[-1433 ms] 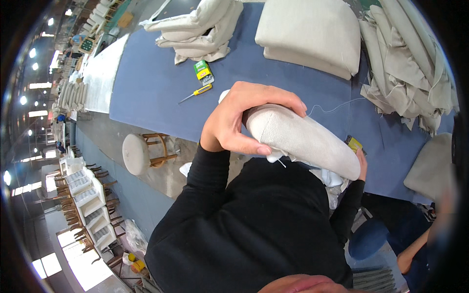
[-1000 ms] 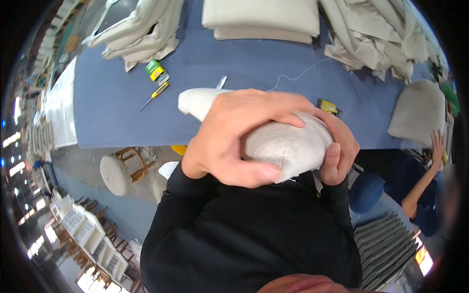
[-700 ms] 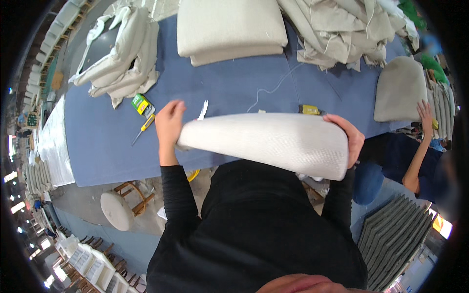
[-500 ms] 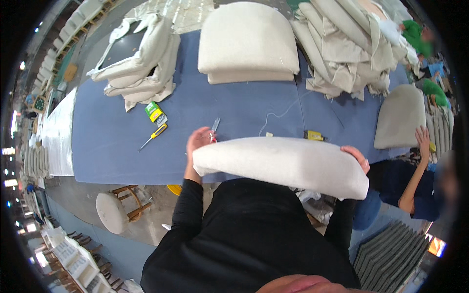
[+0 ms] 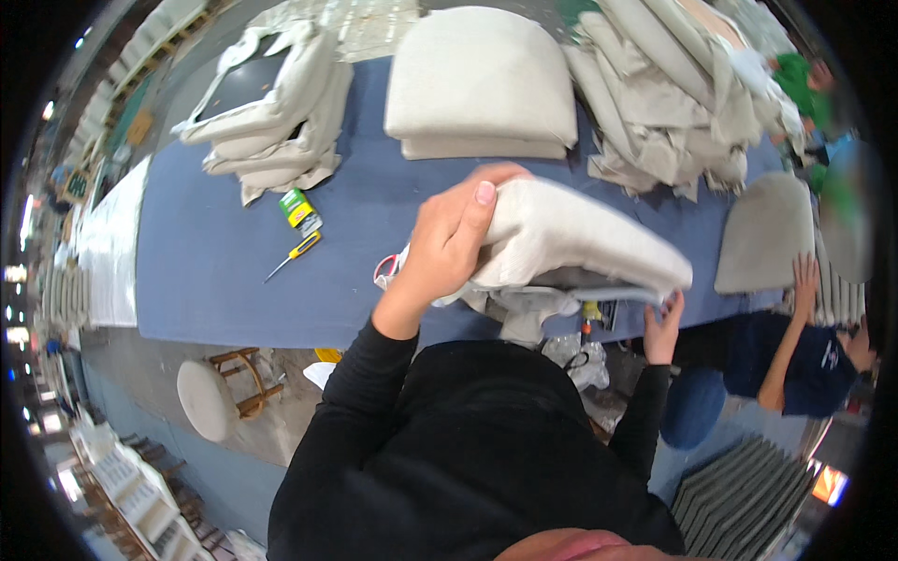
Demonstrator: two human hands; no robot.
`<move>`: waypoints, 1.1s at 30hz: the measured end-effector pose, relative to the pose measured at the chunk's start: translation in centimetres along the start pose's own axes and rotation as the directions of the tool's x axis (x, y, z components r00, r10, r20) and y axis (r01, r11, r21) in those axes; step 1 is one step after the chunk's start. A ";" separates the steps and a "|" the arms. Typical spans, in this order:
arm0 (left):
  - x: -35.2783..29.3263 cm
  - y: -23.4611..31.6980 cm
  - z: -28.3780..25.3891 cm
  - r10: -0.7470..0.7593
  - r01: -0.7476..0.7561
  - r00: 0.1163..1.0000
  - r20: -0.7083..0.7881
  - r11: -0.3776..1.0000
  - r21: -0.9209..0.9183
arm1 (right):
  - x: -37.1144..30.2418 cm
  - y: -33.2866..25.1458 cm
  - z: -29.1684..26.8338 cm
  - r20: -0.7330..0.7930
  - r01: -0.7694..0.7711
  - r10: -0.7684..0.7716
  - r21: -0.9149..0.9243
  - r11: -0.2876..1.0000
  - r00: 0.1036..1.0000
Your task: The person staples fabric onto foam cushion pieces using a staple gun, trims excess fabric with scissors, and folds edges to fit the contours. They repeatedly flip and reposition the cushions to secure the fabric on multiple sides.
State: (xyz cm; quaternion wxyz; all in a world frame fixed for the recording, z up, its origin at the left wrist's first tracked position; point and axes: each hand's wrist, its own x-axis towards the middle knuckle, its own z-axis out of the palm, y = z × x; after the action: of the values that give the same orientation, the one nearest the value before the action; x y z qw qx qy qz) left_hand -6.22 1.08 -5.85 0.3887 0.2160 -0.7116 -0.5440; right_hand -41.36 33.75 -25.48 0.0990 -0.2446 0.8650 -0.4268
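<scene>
I hold a pale beige cushion (image 5: 571,238) in its fabric cover above the near edge of a blue table (image 5: 215,262). My left hand (image 5: 449,241) grips its left end, thumb on top. My right hand (image 5: 662,323) is under the cushion's right end, fingers spread against its underside. Loose cover fabric (image 5: 524,313) hangs below the cushion. Red-handled scissors (image 5: 385,271) lie on the table just left of my left hand, partly hidden.
A stack of finished cushions (image 5: 477,89) sits at the table's far side, with heaps of beige covers at left (image 5: 271,112) and right (image 5: 664,93). A yellow screwdriver (image 5: 295,254) and green box (image 5: 297,208) lie on the table. Another person (image 5: 795,346) handles a cushion (image 5: 762,229) at right. A stool (image 5: 210,397) stands below.
The cushion has turned from lying flat across my front to tilting up at its left end. My left hand moved up over that end; my right hand slid beneath the right end.
</scene>
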 end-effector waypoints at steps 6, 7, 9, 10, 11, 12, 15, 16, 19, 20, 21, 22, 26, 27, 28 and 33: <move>2.2 0.5 7.0 0.077 -0.053 0.995 -0.064 0.946 0.320 | -2.9 -19.1 0.0 -0.171 0.381 -0.341 0.372 0.846 0.924; 2.6 0.7 7.7 0.086 -0.057 0.994 -0.070 0.939 0.338 | -2.8 -21.3 -0.6 -0.195 0.491 -0.450 0.350 0.798 0.871; 3.1 0.8 8.8 0.069 -0.048 0.997 -0.044 0.927 0.373 | -2.2 -25.1 -1.9 -0.205 0.628 -0.594 0.277 0.727 0.778; 3.4 0.9 9.2 0.086 -0.066 0.996 -0.034 0.920 0.387 | -1.8 -27.1 -2.5 -0.199 0.664 -0.634 0.274 0.696 0.747; 3.5 1.0 9.6 0.101 -0.081 0.994 -0.030 0.913 0.400 | -1.6 -28.6 -2.8 -0.188 0.699 -0.676 0.274 0.661 0.713; 3.5 1.1 9.9 0.101 -0.086 0.995 -0.019 0.917 0.389 | -1.4 -29.6 -3.0 -0.162 0.722 -0.705 0.221 0.656 0.690; 3.6 1.4 10.7 0.098 -0.092 0.995 0.000 0.932 0.349 | -0.7 -30.9 -2.4 -0.127 0.811 -0.801 0.056 0.583 0.585; 3.6 1.4 10.7 0.094 -0.089 0.996 0.001 0.938 0.335 | -0.8 -30.7 -2.2 -0.101 0.806 -0.806 -0.052 0.590 0.583; 3.4 1.2 10.5 0.082 -0.075 0.997 -0.009 0.948 0.310 | -1.5 -29.2 -1.3 -0.065 0.750 -0.763 -0.153 0.644 0.643; 3.4 1.0 10.4 0.080 -0.069 0.996 -0.024 0.946 0.317 | -1.6 -28.5 -0.9 -0.061 0.730 -0.743 -0.149 0.667 0.667; 3.4 0.9 10.2 0.079 -0.062 0.996 -0.039 0.945 0.322 | -2.1 -27.8 -0.6 -0.018 0.684 -0.686 -0.067 0.727 0.727; 3.5 0.8 10.1 0.059 -0.042 0.997 -0.049 0.955 0.294 | -2.6 -27.2 -0.3 -0.006 0.627 -0.628 0.068 0.776 0.778; 4.3 0.0 9.6 0.041 -0.021 0.997 -0.073 0.965 0.261 | -2.7 -27.1 1.8 -0.040 0.533 -0.552 0.327 0.780 0.833; 4.4 0.0 10.0 0.040 -0.026 0.998 -0.056 0.972 0.235 | -2.2 -27.4 2.2 -0.046 0.538 -0.558 0.340 0.771 0.829; 4.5 0.0 10.3 0.045 -0.035 0.998 -0.041 0.976 0.213 | -1.9 -27.7 2.9 -0.095 0.529 -0.534 0.361 0.768 0.840; 3.7 1.5 12.1 0.051 -0.068 0.992 0.112 0.986 0.153 | -2.1 -27.4 5.3 -0.350 0.528 -0.395 0.572 0.628 0.849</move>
State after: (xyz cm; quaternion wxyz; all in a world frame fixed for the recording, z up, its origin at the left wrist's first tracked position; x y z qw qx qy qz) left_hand -17.81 6.20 -4.55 0.3475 0.1950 -0.7783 -0.4853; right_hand -28.28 17.02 -7.26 -0.0192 -0.3666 0.5748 -0.7313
